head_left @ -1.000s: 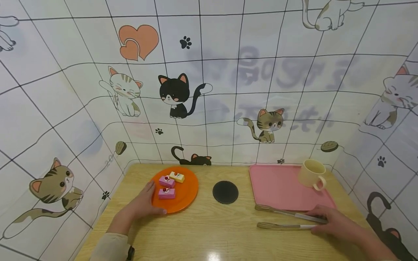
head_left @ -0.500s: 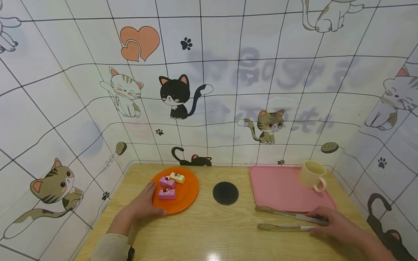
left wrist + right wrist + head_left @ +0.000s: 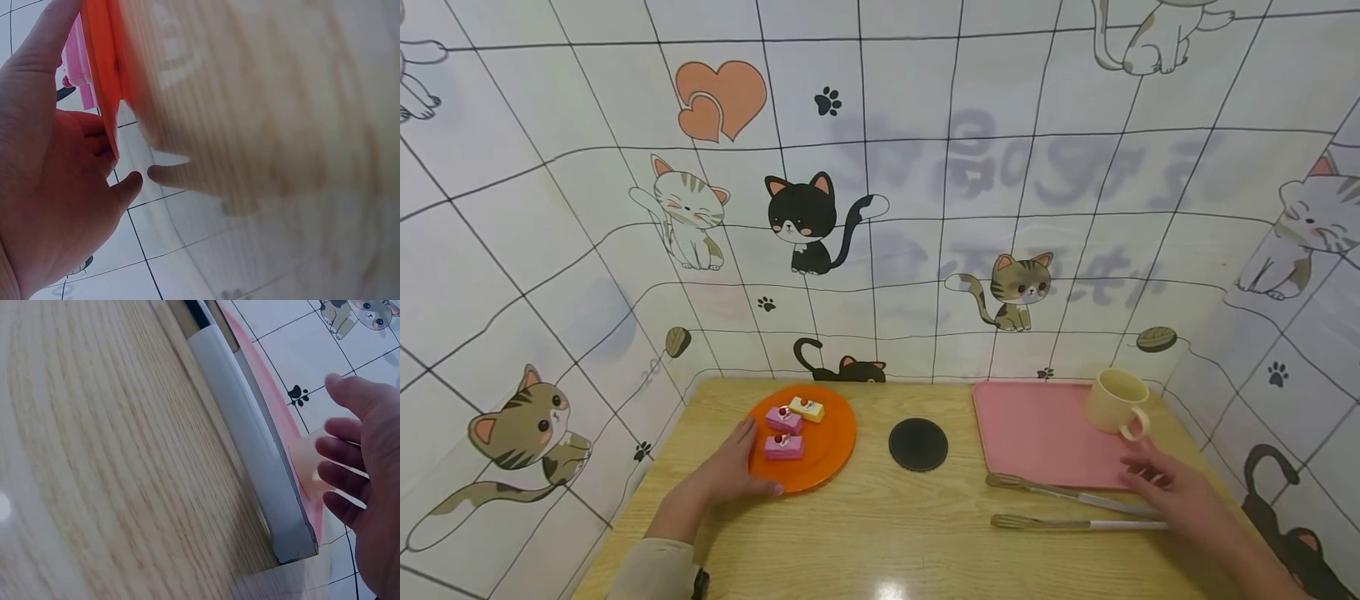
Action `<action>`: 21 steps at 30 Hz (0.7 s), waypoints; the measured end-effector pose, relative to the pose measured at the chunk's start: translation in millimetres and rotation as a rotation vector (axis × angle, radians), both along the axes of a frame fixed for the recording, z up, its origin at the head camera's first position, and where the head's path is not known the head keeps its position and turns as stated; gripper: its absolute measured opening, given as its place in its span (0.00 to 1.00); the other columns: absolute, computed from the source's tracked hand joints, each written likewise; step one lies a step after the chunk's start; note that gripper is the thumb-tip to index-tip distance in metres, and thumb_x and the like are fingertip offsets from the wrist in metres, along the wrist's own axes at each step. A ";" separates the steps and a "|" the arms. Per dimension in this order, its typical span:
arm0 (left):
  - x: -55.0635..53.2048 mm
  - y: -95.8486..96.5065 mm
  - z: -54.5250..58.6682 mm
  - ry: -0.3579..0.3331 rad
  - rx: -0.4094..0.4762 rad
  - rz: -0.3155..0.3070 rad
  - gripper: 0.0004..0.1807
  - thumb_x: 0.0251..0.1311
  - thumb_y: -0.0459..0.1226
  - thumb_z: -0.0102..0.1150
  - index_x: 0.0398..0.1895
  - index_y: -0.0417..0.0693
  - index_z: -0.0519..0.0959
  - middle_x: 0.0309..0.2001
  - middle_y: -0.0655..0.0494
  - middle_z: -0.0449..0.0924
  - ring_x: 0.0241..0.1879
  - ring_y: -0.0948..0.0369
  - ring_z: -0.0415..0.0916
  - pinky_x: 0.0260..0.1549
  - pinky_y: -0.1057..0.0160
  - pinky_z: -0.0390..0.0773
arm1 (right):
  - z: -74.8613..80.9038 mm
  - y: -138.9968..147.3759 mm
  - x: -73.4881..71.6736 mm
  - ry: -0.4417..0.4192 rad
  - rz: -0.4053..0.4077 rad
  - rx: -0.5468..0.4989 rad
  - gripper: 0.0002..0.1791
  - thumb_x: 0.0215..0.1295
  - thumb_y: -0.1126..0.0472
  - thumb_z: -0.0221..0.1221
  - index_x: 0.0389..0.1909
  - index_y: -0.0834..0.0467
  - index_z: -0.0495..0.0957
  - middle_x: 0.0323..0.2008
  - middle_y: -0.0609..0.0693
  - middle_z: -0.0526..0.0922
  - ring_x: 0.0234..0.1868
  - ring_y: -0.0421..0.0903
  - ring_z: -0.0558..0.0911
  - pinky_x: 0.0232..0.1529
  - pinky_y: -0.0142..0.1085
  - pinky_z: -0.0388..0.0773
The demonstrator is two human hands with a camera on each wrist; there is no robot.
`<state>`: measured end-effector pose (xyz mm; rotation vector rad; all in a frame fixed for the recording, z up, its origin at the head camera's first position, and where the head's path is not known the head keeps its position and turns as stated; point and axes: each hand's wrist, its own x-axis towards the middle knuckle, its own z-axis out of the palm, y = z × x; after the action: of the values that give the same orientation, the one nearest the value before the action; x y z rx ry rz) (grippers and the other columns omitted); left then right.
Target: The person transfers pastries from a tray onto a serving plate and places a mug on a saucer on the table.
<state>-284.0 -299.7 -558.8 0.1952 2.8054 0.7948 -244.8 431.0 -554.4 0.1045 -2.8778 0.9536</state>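
My left hand holds the left rim of an orange plate, its thumb along the front edge and its fingers along the side. Two pink toy cake slices and a yellow cake slice sit on that plate. In the left wrist view the plate shows edge-on beside the fingers. My right hand, fingers loosely bent, hovers over the handle end of metal tongs with white grips and holds nothing. In the right wrist view, a gap separates the tongs' white handle from the fingertips.
A pink tray lies at the back right, bearing a cream mug at its right end. Between plate and tray is a round black coaster. Cat-printed white walls close off the back and both sides.
My right hand has let go of the tongs and lifted slightly up and to the right. The tongs stay on the table. My left hand and the plate have not moved.
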 end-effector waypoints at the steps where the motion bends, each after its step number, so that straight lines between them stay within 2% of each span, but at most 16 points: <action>1: 0.1 0.0 -0.1 -0.001 0.000 -0.001 0.79 0.46 0.65 0.85 0.88 0.31 0.50 0.89 0.31 0.43 0.86 0.31 0.42 0.80 0.29 0.56 | 0.6 1.4 -2.0 -0.005 -0.029 0.003 0.24 0.81 0.50 0.67 0.63 0.64 0.84 0.46 0.53 0.87 0.41 0.41 0.80 0.37 0.31 0.80; 4: 0.0 -0.1 -0.7 0.000 -0.001 -0.003 0.79 0.46 0.65 0.85 0.88 0.31 0.50 0.89 0.32 0.43 0.86 0.31 0.41 0.80 0.30 0.56 | 1.8 5.7 -6.8 0.002 -0.099 -0.005 0.28 0.84 0.46 0.63 0.67 0.66 0.80 0.51 0.59 0.86 0.44 0.45 0.80 0.36 0.30 0.77; 10: 0.2 -0.1 -1.2 0.004 0.000 -0.002 0.79 0.46 0.64 0.85 0.88 0.31 0.49 0.89 0.32 0.43 0.87 0.31 0.41 0.80 0.30 0.55 | -1.8 14.1 -15.6 0.081 -0.205 -0.069 0.30 0.84 0.46 0.62 0.68 0.69 0.75 0.56 0.68 0.82 0.44 0.35 0.76 0.34 0.24 0.73; 12: 0.4 0.2 -1.1 0.004 -0.001 -0.002 0.79 0.47 0.64 0.85 0.89 0.31 0.49 0.89 0.32 0.42 0.87 0.31 0.41 0.80 0.30 0.56 | -1.6 16.2 -19.1 0.085 -0.233 -0.081 0.33 0.84 0.45 0.62 0.69 0.70 0.73 0.58 0.69 0.81 0.46 0.40 0.77 0.34 0.25 0.73; 17: 1.0 0.4 -0.3 0.002 0.001 0.000 0.78 0.47 0.64 0.85 0.89 0.31 0.49 0.89 0.32 0.42 0.87 0.31 0.41 0.80 0.30 0.56 | -0.2 18.8 -28.6 0.045 -0.304 -0.127 0.40 0.82 0.39 0.61 0.74 0.70 0.68 0.62 0.71 0.78 0.54 0.62 0.79 0.34 0.30 0.72; 21: 1.3 0.1 -0.3 0.001 0.006 0.003 0.78 0.46 0.64 0.86 0.89 0.32 0.49 0.89 0.32 0.42 0.87 0.31 0.41 0.80 0.30 0.56 | 0.8 17.8 -36.0 -0.003 -0.356 -0.175 0.47 0.81 0.33 0.60 0.78 0.69 0.65 0.65 0.73 0.75 0.60 0.68 0.77 0.38 0.35 0.72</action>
<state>-282.7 -299.6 -559.1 0.1928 2.8051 0.8038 -280.8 448.8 -553.6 -0.4079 -2.6677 1.1186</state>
